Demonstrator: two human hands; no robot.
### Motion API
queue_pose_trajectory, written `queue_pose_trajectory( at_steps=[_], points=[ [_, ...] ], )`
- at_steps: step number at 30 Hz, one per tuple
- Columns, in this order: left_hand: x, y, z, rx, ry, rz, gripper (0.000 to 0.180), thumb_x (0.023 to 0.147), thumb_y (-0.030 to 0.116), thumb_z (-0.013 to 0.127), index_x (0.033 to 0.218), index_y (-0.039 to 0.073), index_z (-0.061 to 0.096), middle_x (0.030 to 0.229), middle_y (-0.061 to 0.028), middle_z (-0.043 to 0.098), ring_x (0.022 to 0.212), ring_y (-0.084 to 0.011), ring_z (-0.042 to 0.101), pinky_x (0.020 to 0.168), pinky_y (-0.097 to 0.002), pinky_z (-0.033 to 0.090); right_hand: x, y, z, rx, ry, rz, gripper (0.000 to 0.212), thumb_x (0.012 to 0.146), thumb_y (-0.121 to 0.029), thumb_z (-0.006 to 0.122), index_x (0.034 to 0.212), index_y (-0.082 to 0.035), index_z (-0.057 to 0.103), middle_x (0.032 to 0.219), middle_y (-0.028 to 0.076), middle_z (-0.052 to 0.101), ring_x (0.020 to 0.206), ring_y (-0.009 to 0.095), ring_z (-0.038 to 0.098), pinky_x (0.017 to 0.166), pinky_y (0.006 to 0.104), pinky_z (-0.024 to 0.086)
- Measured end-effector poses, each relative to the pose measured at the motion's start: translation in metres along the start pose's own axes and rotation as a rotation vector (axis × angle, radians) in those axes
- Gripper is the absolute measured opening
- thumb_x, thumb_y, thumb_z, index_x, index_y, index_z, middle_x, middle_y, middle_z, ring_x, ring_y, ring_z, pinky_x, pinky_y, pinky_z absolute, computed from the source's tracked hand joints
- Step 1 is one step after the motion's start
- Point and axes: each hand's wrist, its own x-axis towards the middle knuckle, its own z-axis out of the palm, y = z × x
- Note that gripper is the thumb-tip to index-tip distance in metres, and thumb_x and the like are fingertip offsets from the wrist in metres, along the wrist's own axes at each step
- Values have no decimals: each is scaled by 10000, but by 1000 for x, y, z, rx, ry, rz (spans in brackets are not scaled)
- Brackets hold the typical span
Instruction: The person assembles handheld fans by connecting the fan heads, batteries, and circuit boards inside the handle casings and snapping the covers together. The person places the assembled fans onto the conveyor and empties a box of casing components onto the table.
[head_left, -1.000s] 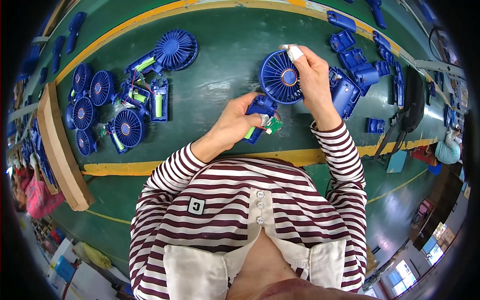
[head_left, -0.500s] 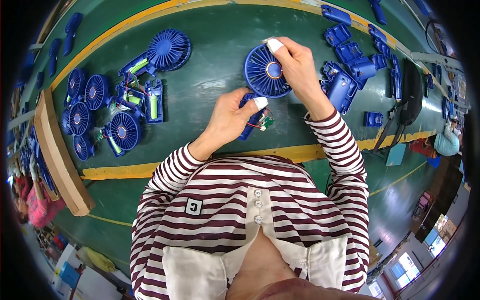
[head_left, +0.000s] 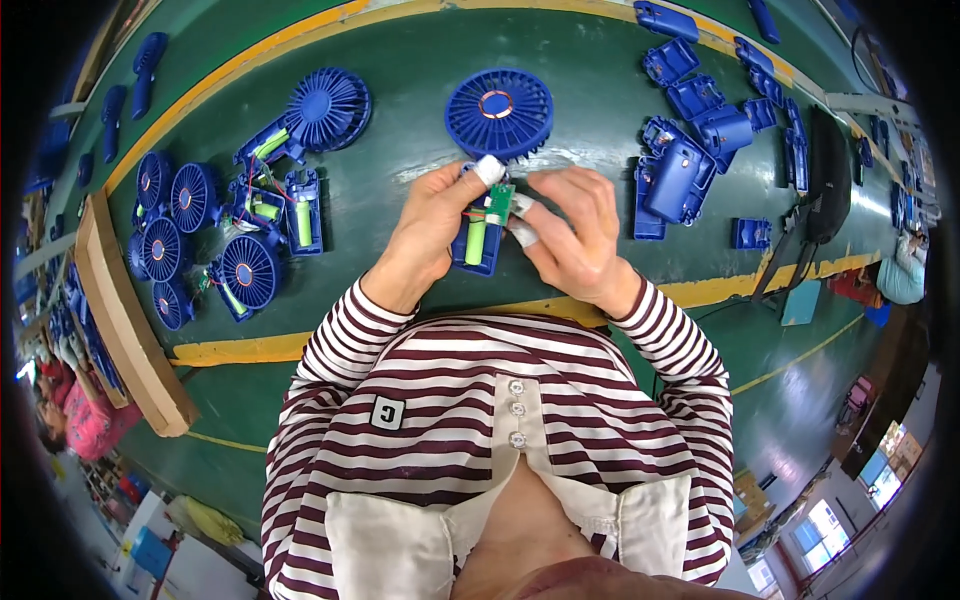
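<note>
A blue handheld fan (head_left: 498,112) lies before me with its round head pointing away and its handle open toward me. In the open handle a green battery cell (head_left: 475,241) shows, with thin red wires beside it. My left hand (head_left: 428,222) grips the fan near its neck, the thumb in a white wrap pressing on top. A small green circuit board (head_left: 501,203) stands tilted above the handle. At the board's right edge, my right hand (head_left: 577,232) holds it between wrapped fingertips; part of the contact is hidden.
Several fans with open handles, batteries and wires (head_left: 247,268) lie to the left, beside a cardboard tray (head_left: 125,310). At the right are blue handle shells (head_left: 680,178) and a black strap-like piece (head_left: 826,180). A yellow edge (head_left: 240,350) borders the green table.
The fan has turned and come down, so its handle now faces upward with the battery showing. My right hand has left the fan head and moved down to the circuit board.
</note>
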Motion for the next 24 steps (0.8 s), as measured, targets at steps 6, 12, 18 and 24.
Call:
queue_pose_trajectory(
  at_steps=[6, 12, 18, 24],
  points=[
    [-7, -4, 12, 10, -11, -62, 171, 907, 89, 439, 921, -9, 579, 806, -55, 600, 686, -107, 580, 565, -262, 503, 16, 4, 0, 66, -121, 7, 381, 524, -77, 670, 891, -26, 582, 973, 82, 555, 902, 246, 532, 917, 471, 339],
    [-10, 1, 12, -1, -113, -180, 143, 859, 67, 519, 892, -68, 550, 732, -151, 610, 592, -223, 631, 513, -306, 539, 37, 7, -13, 231, -389, 100, 319, 562, -19, 639, 874, -23, 571, 899, 74, 571, 883, 259, 526, 951, 445, 318],
    [-8, 0, 6, 15, -233, -238, 251, 849, 164, 571, 921, -76, 554, 784, -167, 619, 634, -257, 639, 541, -331, 556, 32, 14, -11, 355, -316, 115, 232, 569, -15, 641, 792, -24, 580, 859, 69, 577, 852, 252, 544, 943, 462, 340],
    [-8, 3, 11, -20, -143, -232, 171, 883, 30, 430, 981, -90, 502, 771, -172, 608, 609, -245, 635, 521, -317, 548, 32, -1, -11, 27, -150, -25, 205, 564, -97, 620, 755, -28, 591, 814, 57, 565, 806, 211, 554, 946, 502, 321]
  ],
)
